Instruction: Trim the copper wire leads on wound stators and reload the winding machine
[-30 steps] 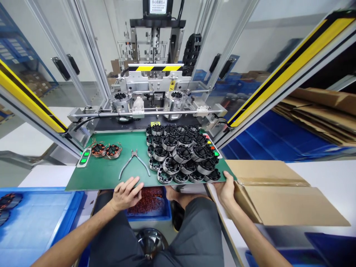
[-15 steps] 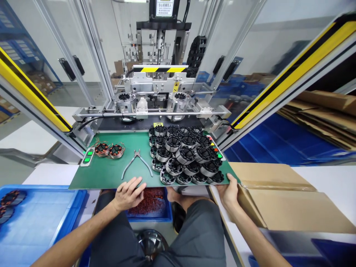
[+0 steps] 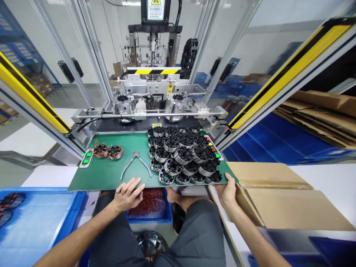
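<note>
1. Only the head camera's view has moved since half a second ago — it swung a tiny bit, while both hands and all the things on the green table point(image 3: 94, 178) kept their places.
2. To me, that looks like a small rest in the work, with no new piece picked up.
3. I see the left hand point(image 3: 128, 194) lying loose on the near edge, fingers a bit spread, holding nothing. Just past it lie the pliers point(image 3: 136, 154), with their legs wide apart.
4. The right hand point(image 3: 227, 190) is at the near right corner, thumb up by the top. Its other fingers are hidden, so I can't tell if it grips the edge.
5. Lots of black and silver rings point(image 3: 182, 161) are piled on the right part of the table, close to that thumb.
6. Two rings with copper wire point(image 3: 114, 157) sit side by side, far left — well apart from the pile.
</note>
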### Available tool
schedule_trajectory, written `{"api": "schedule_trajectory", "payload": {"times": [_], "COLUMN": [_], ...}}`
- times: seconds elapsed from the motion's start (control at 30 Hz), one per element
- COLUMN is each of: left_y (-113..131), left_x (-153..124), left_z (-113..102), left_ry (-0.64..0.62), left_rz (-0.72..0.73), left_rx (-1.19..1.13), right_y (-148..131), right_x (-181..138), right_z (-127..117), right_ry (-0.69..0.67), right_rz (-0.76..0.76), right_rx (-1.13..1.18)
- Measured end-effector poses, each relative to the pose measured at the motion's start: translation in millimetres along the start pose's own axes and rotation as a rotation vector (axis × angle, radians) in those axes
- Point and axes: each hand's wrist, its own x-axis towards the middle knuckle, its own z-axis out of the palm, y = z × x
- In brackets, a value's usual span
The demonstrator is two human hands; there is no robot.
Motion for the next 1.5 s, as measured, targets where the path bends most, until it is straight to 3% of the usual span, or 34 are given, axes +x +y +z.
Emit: {"api": "schedule_trajectory", "payload": {"times": [1.5], "left_y": [-1.6], "left_x": [-11.8], "left_z": [1.6], "left_ry": [-0.048], "left_rz": [0.001], "left_rx": [0.028], "right_y": [-4.7], "right_x": [-5.9], "right_z": [4.0], "right_ry": [-0.007], "right_rz": [0.02], "right_rx": [-0.018]}}
